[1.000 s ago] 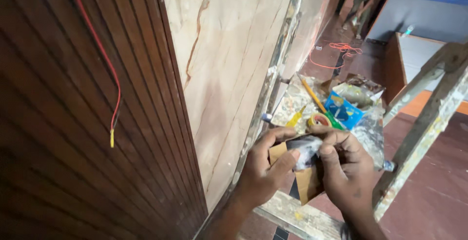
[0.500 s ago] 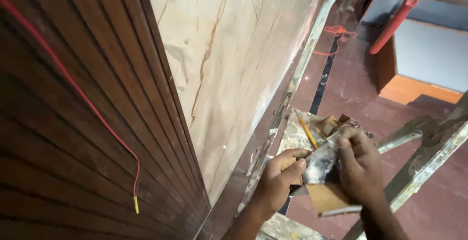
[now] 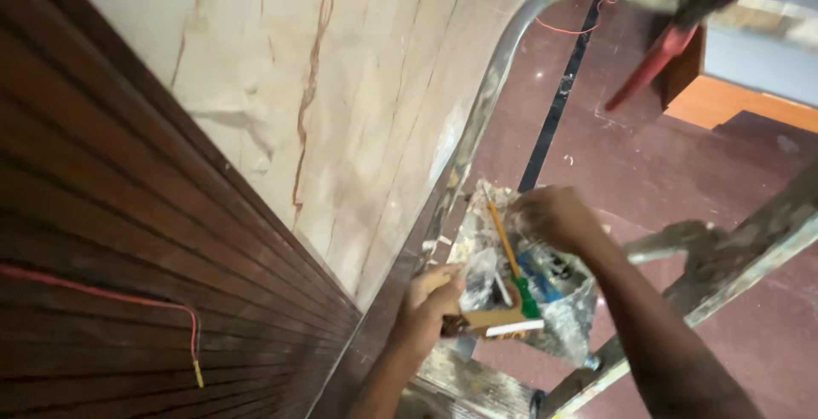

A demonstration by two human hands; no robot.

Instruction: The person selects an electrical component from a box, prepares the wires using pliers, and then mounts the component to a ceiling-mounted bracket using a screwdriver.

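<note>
Since the earlier frame the right hand [image 3: 554, 215] has left the box [image 3: 490, 317] and gone into the far side of the plastic bag [image 3: 562, 317]; its grip is blurred, so I cannot tell what it holds. Only the left hand [image 3: 430, 304] now has the small cardboard box, fingers closed on its left end, long axis running left to right. A yellow pencil [image 3: 503, 236] with a green end slants from far-left to near-right just beyond it. Bag and box sit on the ladder [image 3: 477, 129] top. Left stand the marble panel [image 3: 341, 87] and dark slatted wall [image 3: 102, 257] with a red wire [image 3: 128, 298].
</note>
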